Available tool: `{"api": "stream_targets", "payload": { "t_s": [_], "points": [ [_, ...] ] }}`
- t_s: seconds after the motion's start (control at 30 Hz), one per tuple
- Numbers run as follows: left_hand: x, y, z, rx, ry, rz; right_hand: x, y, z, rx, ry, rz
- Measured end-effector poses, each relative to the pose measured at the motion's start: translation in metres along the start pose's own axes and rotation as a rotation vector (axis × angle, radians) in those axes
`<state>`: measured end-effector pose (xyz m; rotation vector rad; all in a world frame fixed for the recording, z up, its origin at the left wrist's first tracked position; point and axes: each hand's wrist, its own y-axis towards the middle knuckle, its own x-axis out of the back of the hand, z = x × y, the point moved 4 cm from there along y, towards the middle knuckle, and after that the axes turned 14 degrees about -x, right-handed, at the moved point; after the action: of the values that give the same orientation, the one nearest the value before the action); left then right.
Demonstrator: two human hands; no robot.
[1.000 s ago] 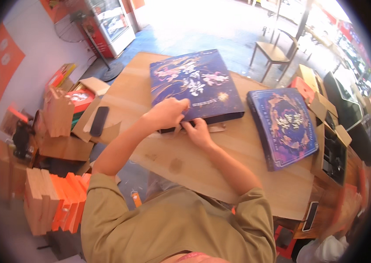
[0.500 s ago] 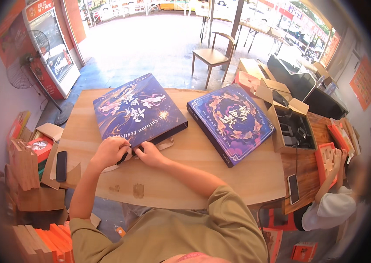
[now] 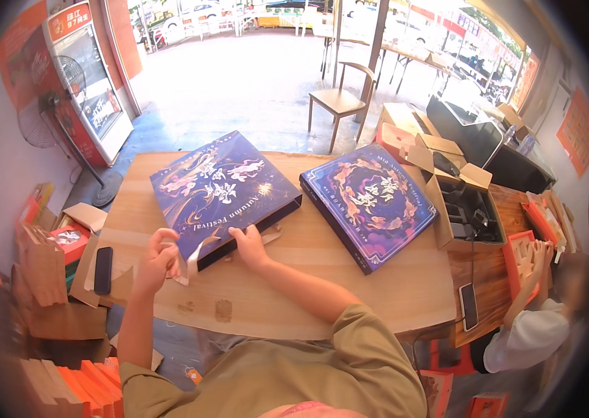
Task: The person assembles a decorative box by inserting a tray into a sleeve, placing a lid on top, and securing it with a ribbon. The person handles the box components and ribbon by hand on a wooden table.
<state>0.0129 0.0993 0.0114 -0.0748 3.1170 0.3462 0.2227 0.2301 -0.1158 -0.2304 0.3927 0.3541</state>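
Observation:
A dark blue-purple gift box point(image 3: 228, 182) with gold and pink illustrations lies at an angle on the left of the table. My right hand point(image 3: 248, 245) grips its near edge, the thumb on the lid and the other fingers mostly hidden. A beige ribbon point(image 3: 195, 259) sticks out in a loose curve from the near left corner. Beside that ribbon my left hand point(image 3: 158, 265) is raised with bent fingers apart; it appears to hold nothing. To the right lies a second gift box point(image 3: 371, 202), blue-purple with a ring of pink figures, untouched.
The wooden table point(image 3: 322, 299) carries a dark phone point(image 3: 103, 270) at its left. An open carton point(image 3: 472, 240) with black items and another phone point(image 3: 469, 306) are at the right, where a co-worker's hands point(image 3: 538, 254) hold an orange tray. A chair point(image 3: 339, 103) stands beyond the table.
My left hand has drawn back leftward from the box's near edge, and the ribbon now curves out beside it. My right hand has shifted slightly right, its thumb now on the lid's edge.

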Motion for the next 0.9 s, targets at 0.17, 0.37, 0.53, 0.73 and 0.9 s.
{"api": "stream_targets", "payload": {
  "t_s": [0.17, 0.37, 0.53, 0.73, 0.9],
  "points": [
    [0.008, -0.03, -0.024, -0.218, 0.382, -0.037, 0.0, 0.006, -0.004, -0.14, 0.159, -0.02],
    [-0.057, -0.059, 0.019, -0.147, 1.256, 0.326, -0.014, -0.02, 0.043, -0.24, 0.362, 0.12],
    [-0.054, -0.071, 0.043, 0.027, 1.179, 0.388, 0.016, 0.006, 0.021, -0.277, 0.439, -0.038],
    [-0.026, -0.1, 0.041, -0.308, 1.025, 0.38, 0.039, 0.022, 0.04, -0.163, 0.569, -0.129],
    [0.009, -0.117, 0.026, -0.129, 1.052, 0.248, 0.061, 0.028, 0.051, -0.17, 0.498, -0.181]
  ]
}}
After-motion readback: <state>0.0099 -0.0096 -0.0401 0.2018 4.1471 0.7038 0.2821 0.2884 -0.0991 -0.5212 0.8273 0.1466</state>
